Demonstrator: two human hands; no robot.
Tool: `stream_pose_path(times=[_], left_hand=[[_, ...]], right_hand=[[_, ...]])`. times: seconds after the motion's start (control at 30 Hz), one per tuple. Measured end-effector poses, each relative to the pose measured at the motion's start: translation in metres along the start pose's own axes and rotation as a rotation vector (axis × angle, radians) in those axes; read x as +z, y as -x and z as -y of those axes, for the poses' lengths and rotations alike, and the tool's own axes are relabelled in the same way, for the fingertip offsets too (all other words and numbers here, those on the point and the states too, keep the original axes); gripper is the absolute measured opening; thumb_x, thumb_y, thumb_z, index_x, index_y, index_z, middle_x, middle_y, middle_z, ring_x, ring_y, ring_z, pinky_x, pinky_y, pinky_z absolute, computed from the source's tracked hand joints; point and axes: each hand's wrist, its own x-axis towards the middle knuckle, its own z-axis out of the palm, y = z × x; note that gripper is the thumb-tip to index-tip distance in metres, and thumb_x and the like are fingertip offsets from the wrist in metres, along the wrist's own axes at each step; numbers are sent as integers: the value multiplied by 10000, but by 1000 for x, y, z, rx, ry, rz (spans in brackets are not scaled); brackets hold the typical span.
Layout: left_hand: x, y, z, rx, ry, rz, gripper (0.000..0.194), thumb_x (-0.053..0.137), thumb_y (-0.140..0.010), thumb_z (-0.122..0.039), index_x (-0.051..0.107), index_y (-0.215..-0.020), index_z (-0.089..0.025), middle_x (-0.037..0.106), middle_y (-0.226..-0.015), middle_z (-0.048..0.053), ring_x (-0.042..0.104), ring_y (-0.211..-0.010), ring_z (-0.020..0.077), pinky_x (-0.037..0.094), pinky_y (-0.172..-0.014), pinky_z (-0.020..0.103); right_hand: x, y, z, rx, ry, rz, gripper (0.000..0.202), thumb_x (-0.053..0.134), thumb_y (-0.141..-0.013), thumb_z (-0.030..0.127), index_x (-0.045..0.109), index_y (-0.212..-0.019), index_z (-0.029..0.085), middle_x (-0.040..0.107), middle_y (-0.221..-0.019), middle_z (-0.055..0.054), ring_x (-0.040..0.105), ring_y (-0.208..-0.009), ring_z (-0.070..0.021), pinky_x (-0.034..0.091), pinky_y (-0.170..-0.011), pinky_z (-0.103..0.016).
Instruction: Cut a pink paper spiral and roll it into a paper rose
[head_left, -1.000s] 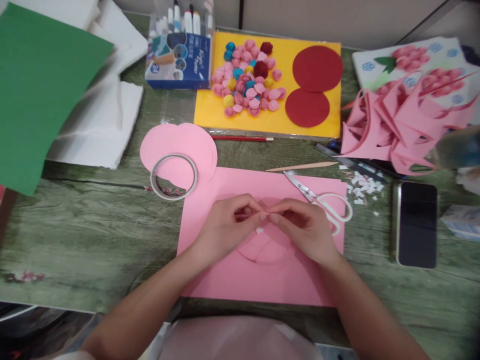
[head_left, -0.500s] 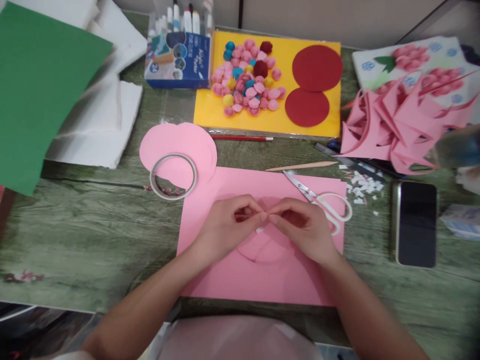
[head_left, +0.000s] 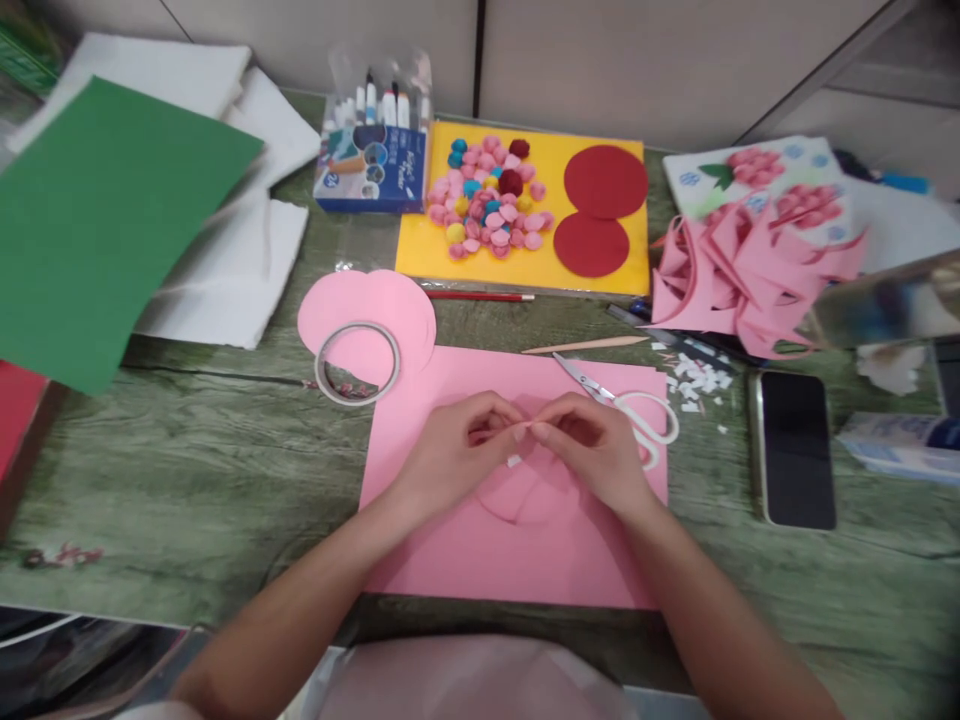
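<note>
Together gripping a pink paper piece (head_left: 528, 423), mostly hidden, between fingertips of left hand (head_left: 459, 445) and right hand (head_left: 600, 450), above a rectangular pink paper sheet (head_left: 480, 570) on the green wood-grain desk (head_left: 225, 480), near white-handled metal scissors (head_left: 596, 390).

Left hand (head_left: 452, 448), right hand (head_left: 604, 455) pinch pink piece (head_left: 528, 424) above pink sheet (head_left: 510, 570).

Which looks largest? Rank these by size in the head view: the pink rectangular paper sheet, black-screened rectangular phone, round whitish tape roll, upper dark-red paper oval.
1. Pink rectangular paper sheet
2. Black-screened rectangular phone
3. Round whitish tape roll and upper dark-red paper oval: too alike to rank
</note>
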Motion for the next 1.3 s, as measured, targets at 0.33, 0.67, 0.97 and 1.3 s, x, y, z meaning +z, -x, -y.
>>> stream_pose_path(times=[0.33,0.67,0.97,1.3], left_hand=[[7,4,10,142,-51,-33,181,502,-819,-311,583,-799,-151,616,-711,14,577,-649,118,449,-643,238],[9,7,13,253,-38,-71,139,531,-780,-272,596,-767,-150,616,-688,9,581,-617,112,468,-606,221],[6,8,10,331,-105,-141,128,522,-753,-238,607,-757,-142,610,-681,11,562,-616,112,444,-589,214],[8,7,15,366,-163,-219,116,540,-738,-239,622,-743,-157,631,-702,15,562,-650,125,435,-605,220]], right_hand=[[2,0,-7,-110,45,-17,175,662,-738,351,595,-671,204,575,-604,12,508,-560,-128,392,-506,-262],[3,0,-8,-166,-27,2,216,692,-707,367,578,-651,192,547,-609,26,457,-538,-104,348,-501,-241],[6,1,-9,-230,-37,-17,192,686,-713,347,666,-849,213,660,-736,-10,571,-626,-140,446,-579,-264],[8,2,-9,-275,-34,-92,118,686,-715,305,723,-776,212,668,-788,-40,596,-743,-174,465,-689,-296]])
